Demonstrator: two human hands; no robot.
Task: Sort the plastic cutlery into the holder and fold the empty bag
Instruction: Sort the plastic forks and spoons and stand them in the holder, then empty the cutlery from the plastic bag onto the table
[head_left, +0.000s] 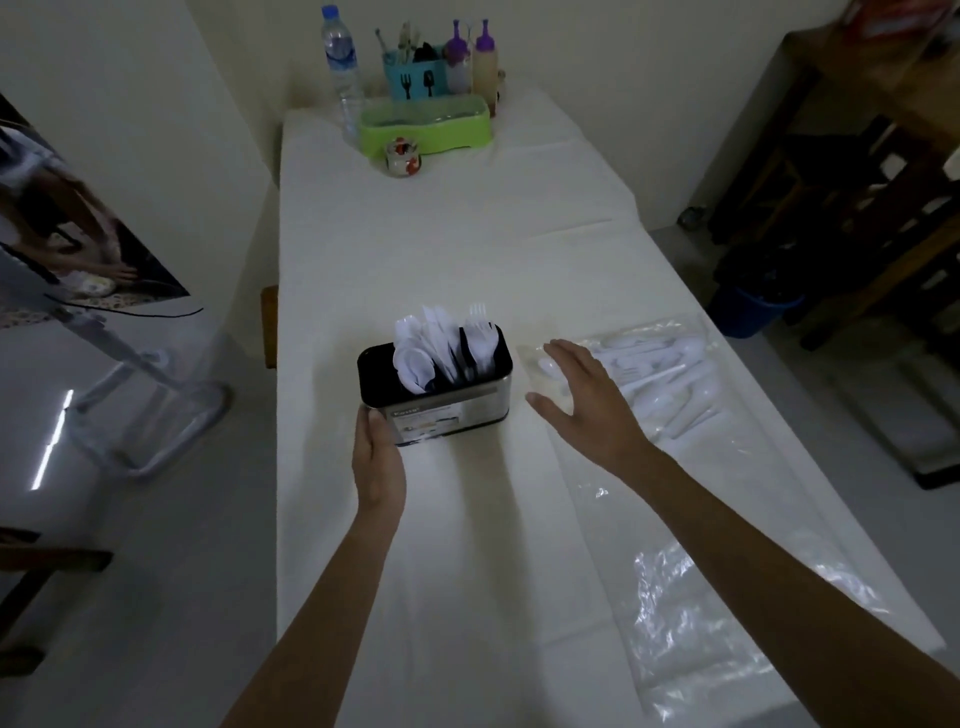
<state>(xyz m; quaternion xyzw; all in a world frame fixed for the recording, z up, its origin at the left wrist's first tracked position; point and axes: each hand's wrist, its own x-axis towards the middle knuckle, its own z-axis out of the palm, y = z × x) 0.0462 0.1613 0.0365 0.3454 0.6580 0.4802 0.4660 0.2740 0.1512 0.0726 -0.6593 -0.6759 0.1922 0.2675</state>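
Out at the far left, a metal chair frame (150, 415) stands on the floor beside the white-covered table (441, 249). Your left hand (378, 457) holds the near left corner of the holder (452, 410), thumb laid on its front face and fingers wrapped round the end. The holder stands upright mid-table, black inside with a shiny metal wall. A label sits on the front, but its writing is too blurred to read. White spoons (413, 364) fill its left part, knives (436, 332) the middle and forks (480, 325) the right.

At the far end of the table stand a water bottle (340, 57), a teal cup (415, 78) printed with a black fork and spatula, a green tray (426, 124), a small jar (402, 156) and two purple-capped bottles (483, 62).

Just right of the holder, your right hand (587, 395) is spread flat, fingers apart and gripping nothing, over the left edge of the clear bag (670, 332). The bag lies flat near the table's right edge with loose white cutlery (654, 387) inside it. Nearer you, a clear plastic sheet (691, 623) lies crumpled along the same edge. A blue bin (753, 306) stands on the floor beyond.
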